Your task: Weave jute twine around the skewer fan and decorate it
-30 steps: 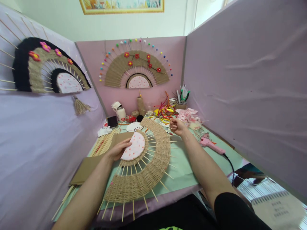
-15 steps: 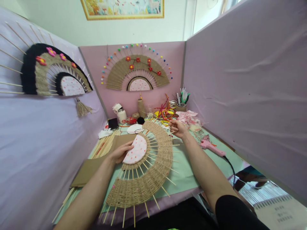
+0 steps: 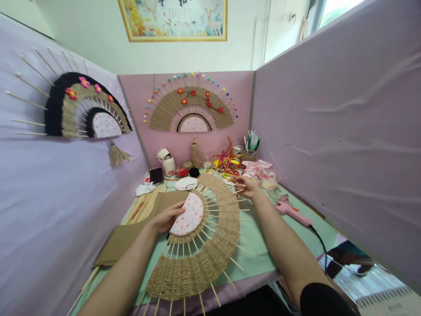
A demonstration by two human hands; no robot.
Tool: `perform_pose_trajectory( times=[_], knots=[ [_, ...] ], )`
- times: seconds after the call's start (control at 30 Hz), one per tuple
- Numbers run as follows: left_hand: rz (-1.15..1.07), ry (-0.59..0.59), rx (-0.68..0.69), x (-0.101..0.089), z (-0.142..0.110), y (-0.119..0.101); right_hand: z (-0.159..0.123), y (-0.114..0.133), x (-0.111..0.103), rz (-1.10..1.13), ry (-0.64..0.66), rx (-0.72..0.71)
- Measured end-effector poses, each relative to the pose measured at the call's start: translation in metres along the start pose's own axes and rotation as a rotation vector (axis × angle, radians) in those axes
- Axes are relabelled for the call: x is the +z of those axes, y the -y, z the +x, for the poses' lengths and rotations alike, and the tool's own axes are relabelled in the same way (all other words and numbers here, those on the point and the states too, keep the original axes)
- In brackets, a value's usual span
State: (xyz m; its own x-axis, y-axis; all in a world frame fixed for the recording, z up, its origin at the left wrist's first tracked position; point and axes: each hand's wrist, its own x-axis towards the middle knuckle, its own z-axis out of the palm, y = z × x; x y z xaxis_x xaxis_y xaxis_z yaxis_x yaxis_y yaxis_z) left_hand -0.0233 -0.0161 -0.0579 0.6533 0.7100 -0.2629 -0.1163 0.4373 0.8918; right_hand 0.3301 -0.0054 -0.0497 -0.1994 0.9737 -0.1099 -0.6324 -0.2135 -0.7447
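A woven twine fan (image 3: 226,224) with thin wooden sticks fanning out past its outer edge is tilted over the table. My left hand (image 3: 167,217) grips it by the half-round centre covered in pink-spotted white cloth (image 3: 190,214), thumb on top. The fingers underneath are hidden. At the fan's upper right, my right hand (image 3: 245,186) has its fingers drawn together beside the stick tips. What lies between those fingertips is too small to make out.
Brown cardboard (image 3: 123,243) and a bundle of sticks (image 3: 146,206) lie left. A pink glue gun (image 3: 294,213) with a cord rests right. Behind are a white bottle (image 3: 167,162), a twine cone (image 3: 195,154), coloured pipe cleaners (image 3: 226,160) and a tool pot (image 3: 250,153). Finished fans (image 3: 197,98) hang on the partitions.
The whole view has shifted, so everything appears slightly lower. My left hand keeps its hold on the fan, and my right hand stays by the stick tips with its fingers a little more closed.
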Motion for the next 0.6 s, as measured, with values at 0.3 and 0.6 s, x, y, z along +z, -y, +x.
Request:
perform_pose_trajectory(
  times=[0.3,0.6],
  knots=[
    [-0.009,-0.046,-0.023,0.005,-0.001,-0.001,0.001,-0.003,0.002,-0.04,-0.025,0.0],
    [-0.013,-0.017,-0.067,0.009,0.0,0.001,-0.007,-0.001,0.014,-0.073,-0.07,-0.076]
  ],
)
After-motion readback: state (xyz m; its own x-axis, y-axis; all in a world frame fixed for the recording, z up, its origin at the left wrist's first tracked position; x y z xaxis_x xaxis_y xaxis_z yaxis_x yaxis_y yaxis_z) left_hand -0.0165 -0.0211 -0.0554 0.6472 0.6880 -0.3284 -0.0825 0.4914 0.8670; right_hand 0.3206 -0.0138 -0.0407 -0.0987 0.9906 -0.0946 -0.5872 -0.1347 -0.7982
